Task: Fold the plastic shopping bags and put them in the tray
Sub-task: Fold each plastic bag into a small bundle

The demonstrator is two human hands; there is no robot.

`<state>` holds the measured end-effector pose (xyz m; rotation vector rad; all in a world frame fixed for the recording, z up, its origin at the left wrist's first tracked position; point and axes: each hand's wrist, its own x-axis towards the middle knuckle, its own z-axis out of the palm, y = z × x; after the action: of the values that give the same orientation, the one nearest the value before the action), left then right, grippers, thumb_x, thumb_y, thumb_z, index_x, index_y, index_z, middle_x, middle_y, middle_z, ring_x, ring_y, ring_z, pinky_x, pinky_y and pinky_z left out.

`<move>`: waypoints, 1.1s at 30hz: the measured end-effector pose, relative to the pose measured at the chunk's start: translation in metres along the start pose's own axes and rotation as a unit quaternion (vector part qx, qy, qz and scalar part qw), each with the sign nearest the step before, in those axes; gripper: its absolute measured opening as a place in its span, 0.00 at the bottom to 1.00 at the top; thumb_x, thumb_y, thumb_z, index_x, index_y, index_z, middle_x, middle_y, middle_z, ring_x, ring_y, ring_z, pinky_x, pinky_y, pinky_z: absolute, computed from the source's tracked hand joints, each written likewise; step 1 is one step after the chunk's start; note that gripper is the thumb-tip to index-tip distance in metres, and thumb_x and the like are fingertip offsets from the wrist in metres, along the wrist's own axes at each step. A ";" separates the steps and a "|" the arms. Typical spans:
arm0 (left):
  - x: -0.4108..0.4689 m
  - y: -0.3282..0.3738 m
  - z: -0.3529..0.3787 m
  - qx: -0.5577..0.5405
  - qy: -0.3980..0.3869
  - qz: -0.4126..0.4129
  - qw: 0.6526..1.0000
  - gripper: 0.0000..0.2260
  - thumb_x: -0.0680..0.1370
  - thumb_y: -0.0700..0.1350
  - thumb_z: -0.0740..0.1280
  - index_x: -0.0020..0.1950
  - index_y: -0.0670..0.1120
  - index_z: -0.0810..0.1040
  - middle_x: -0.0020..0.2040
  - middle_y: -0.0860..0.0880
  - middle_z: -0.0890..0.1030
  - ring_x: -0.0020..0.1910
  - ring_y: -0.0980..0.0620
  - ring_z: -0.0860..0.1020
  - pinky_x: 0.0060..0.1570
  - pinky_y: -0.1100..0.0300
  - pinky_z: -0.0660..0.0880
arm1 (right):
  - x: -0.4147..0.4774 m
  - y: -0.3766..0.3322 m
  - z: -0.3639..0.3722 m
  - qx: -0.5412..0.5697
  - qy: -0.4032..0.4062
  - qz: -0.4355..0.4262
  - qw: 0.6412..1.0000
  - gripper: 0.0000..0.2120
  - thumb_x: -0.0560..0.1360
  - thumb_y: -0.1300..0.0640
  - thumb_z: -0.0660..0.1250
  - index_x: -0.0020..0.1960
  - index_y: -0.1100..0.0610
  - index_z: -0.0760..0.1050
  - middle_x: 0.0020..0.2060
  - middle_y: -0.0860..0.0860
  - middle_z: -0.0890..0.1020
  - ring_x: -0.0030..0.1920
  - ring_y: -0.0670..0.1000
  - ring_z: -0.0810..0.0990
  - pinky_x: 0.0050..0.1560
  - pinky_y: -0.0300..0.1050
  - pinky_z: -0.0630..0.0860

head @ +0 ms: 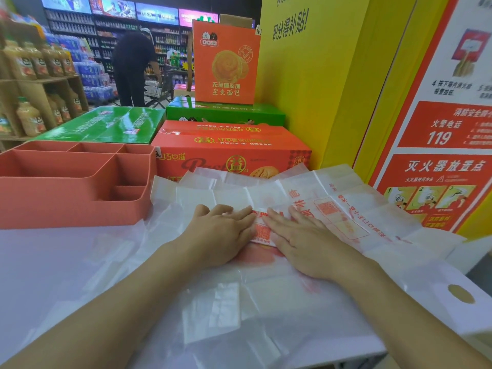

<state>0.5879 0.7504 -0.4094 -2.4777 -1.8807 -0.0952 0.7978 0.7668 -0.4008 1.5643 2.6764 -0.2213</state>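
Left hand and right hand flat, fingers straight, pressing printed plastic shopping bag onto white surface. Bag's long axis runs left-right, stretching beyond fingertips. Compartmented tray just left of bag; left hand nearer.

Bags, centre frame: thin, creased, translucent white plastic. Tray, left: matt salmon plastic. Boxes behind: glossy printed cardboard.
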 end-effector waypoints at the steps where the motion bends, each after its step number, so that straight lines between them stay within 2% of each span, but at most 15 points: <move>1: 0.000 0.000 0.000 0.006 -0.005 0.002 1.000 0.23 0.84 0.61 0.42 0.80 0.63 0.52 0.80 0.66 0.50 0.77 0.51 0.59 0.66 0.48 0.61 | 0.000 0.000 -0.001 -0.002 -0.009 -0.001 1.000 0.25 0.86 0.44 0.43 0.81 0.37 0.41 0.79 0.33 0.41 0.81 0.48 0.39 0.78 0.48 0.39; 6: -0.001 -0.002 -0.001 -0.010 -0.018 0.009 1.000 0.22 0.84 0.61 0.43 0.79 0.65 0.52 0.79 0.68 0.50 0.78 0.51 0.57 0.67 0.47 0.58 | 0.001 0.000 -0.007 0.004 -0.033 -0.001 0.999 0.25 0.85 0.42 0.44 0.81 0.36 0.44 0.79 0.33 0.43 0.82 0.47 0.41 0.78 0.50 0.40; 9: -0.004 -0.004 -0.005 -0.069 -0.028 0.025 0.997 0.22 0.83 0.64 0.46 0.78 0.66 0.54 0.77 0.70 0.53 0.78 0.53 0.55 0.70 0.48 0.52 | -0.002 -0.004 -0.017 0.032 -0.047 0.004 0.998 0.29 0.83 0.36 0.51 0.81 0.37 0.47 0.80 0.33 0.45 0.81 0.46 0.42 0.79 0.50 0.41; 11: -0.005 -0.008 -0.007 -0.087 -0.028 0.033 0.995 0.25 0.81 0.65 0.52 0.78 0.65 0.55 0.77 0.69 0.56 0.77 0.54 0.54 0.71 0.49 0.50 | -0.003 -0.006 -0.023 0.035 -0.040 0.003 0.999 0.32 0.80 0.34 0.56 0.81 0.38 0.51 0.80 0.35 0.50 0.82 0.48 0.44 0.80 0.51 0.45; 13: -0.005 -0.012 -0.008 -0.099 -0.005 0.039 0.994 0.25 0.80 0.63 0.57 0.77 0.65 0.59 0.72 0.69 0.65 0.75 0.55 0.57 0.69 0.51 0.51 | -0.001 -0.005 -0.024 0.042 -0.007 0.003 0.999 0.32 0.78 0.37 0.60 0.80 0.39 0.56 0.80 0.40 0.57 0.81 0.52 0.50 0.79 0.53 0.52; 14: -0.005 -0.013 -0.008 -0.108 0.009 0.043 0.993 0.25 0.79 0.62 0.59 0.76 0.64 0.61 0.66 0.68 0.70 0.73 0.56 0.59 0.67 0.51 0.53 | 0.000 -0.005 -0.023 0.054 0.012 0.005 0.998 0.31 0.77 0.39 0.61 0.79 0.39 0.59 0.79 0.43 0.61 0.80 0.54 0.54 0.77 0.54 0.57; 16: -0.005 -0.016 -0.007 -0.127 0.044 0.051 0.990 0.22 0.77 0.59 0.60 0.72 0.63 0.66 0.54 0.65 0.74 0.68 0.57 0.65 0.64 0.51 0.57 | 0.001 -0.005 -0.020 0.083 0.044 0.000 0.996 0.27 0.76 0.42 0.62 0.75 0.39 0.64 0.73 0.47 0.67 0.74 0.53 0.63 0.72 0.52 0.64; 19: -0.002 -0.022 -0.006 -0.134 0.104 0.061 0.984 0.12 0.77 0.56 0.58 0.59 0.60 0.73 0.47 0.61 0.78 0.57 0.56 0.73 0.57 0.50 0.63 | 0.003 -0.005 -0.018 0.117 0.090 -0.035 0.988 0.17 0.78 0.45 0.61 0.66 0.40 0.71 0.60 0.44 0.76 0.62 0.49 0.73 0.63 0.50 0.71; 21: 0.000 -0.025 -0.006 -0.164 0.127 0.058 0.977 0.11 0.79 0.57 0.56 0.55 0.59 0.76 0.44 0.59 0.80 0.50 0.59 0.74 0.55 0.52 0.64 | 0.004 -0.006 -0.018 0.152 0.127 -0.049 0.979 0.09 0.80 0.46 0.62 0.59 0.42 0.75 0.51 0.43 0.79 0.53 0.46 0.76 0.56 0.52 0.75; 24: 0.001 -0.027 -0.008 -0.279 0.158 0.016 0.947 0.12 0.82 0.57 0.60 0.45 0.51 0.76 0.41 0.56 0.82 0.38 0.59 0.75 0.43 0.60 0.68 | 0.008 -0.007 -0.021 0.264 0.167 -0.039 0.949 0.04 0.79 0.47 0.66 0.53 0.44 0.77 0.44 0.44 0.83 0.45 0.44 0.82 0.48 0.48 0.79; 26: 0.001 -0.027 -0.012 -0.355 0.170 -0.013 0.919 0.13 0.81 0.55 0.64 0.41 0.49 0.74 0.38 0.53 0.80 0.33 0.57 0.74 0.36 0.60 0.70 | 0.010 -0.008 -0.024 0.352 0.185 -0.026 0.917 0.03 0.79 0.50 0.70 0.52 0.46 0.78 0.44 0.43 0.85 0.42 0.43 0.84 0.46 0.42 0.79; 28: 0.001 -0.029 -0.015 -0.396 0.173 -0.035 0.901 0.13 0.81 0.53 0.65 0.42 0.46 0.75 0.38 0.49 0.81 0.36 0.53 0.77 0.40 0.57 0.73 | 0.013 -0.007 -0.027 0.406 0.198 -0.017 0.892 0.03 0.78 0.55 0.72 0.50 0.48 0.80 0.41 0.43 0.86 0.39 0.42 0.83 0.45 0.39 0.77; 30: 0.000 -0.030 -0.017 -0.433 0.170 -0.043 0.884 0.12 0.81 0.52 0.65 0.44 0.45 0.77 0.39 0.49 0.83 0.39 0.53 0.80 0.42 0.58 0.75 | 0.017 -0.007 -0.029 0.434 0.195 -0.011 0.879 0.02 0.78 0.56 0.73 0.48 0.49 0.82 0.35 0.44 0.84 0.34 0.44 0.80 0.42 0.40 0.75; 31: -0.001 -0.030 -0.018 -0.450 0.167 -0.045 0.876 0.11 0.81 0.51 0.66 0.46 0.44 0.77 0.39 0.50 0.83 0.40 0.54 0.81 0.41 0.60 0.75 | 0.018 -0.007 -0.029 0.433 0.198 -0.001 0.879 0.01 0.77 0.54 0.73 0.48 0.48 0.83 0.34 0.45 0.83 0.33 0.43 0.78 0.40 0.39 0.74; 33: -0.002 -0.030 -0.020 -0.488 0.164 -0.042 0.856 0.08 0.81 0.48 0.67 0.50 0.44 0.77 0.40 0.49 0.84 0.40 0.55 0.81 0.41 0.62 0.75 | 0.022 -0.007 -0.030 0.411 0.219 0.022 0.884 0.04 0.76 0.48 0.74 0.49 0.46 0.85 0.34 0.47 0.83 0.33 0.43 0.76 0.39 0.38 0.73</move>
<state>0.5576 0.7553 -0.3896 -2.5386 -2.0592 -1.7447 0.7822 0.7862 -0.3723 2.0610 3.0701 -1.2989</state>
